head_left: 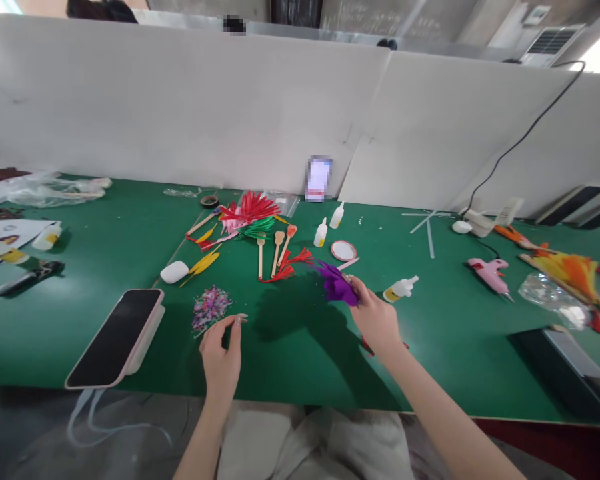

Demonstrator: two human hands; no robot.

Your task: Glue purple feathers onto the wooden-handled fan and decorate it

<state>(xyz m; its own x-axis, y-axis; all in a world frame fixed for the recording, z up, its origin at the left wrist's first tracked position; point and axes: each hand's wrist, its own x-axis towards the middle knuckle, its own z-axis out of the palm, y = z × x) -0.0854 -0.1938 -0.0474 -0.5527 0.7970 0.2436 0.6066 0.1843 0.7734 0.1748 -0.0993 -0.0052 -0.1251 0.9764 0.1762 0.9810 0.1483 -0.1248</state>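
Observation:
My right hand (377, 320) is closed on a purple flower-like bundle (339, 285) with petal-shaped pieces and thin strands, held above the green table. Its fingertips pinch the bundle's right side. My left hand (223, 350) is just beside a pile of small multicoloured bits (212, 307). Its thumb and fingertips are pressed together; whatever may be between them is too small to make out. Right of the purple bundle a glue bottle (401, 289) lies on its side. Something red lies partly hidden under my right wrist.
Wooden sticks (260, 259), red tassels (293, 263), a red fan of strips (250, 208) and two upright glue bottles (321, 233) lie mid-table. A phone (117, 337) is at left; a pink glue gun (490, 277) and dark box (567, 370) at right. A white partition (180, 107) stands behind.

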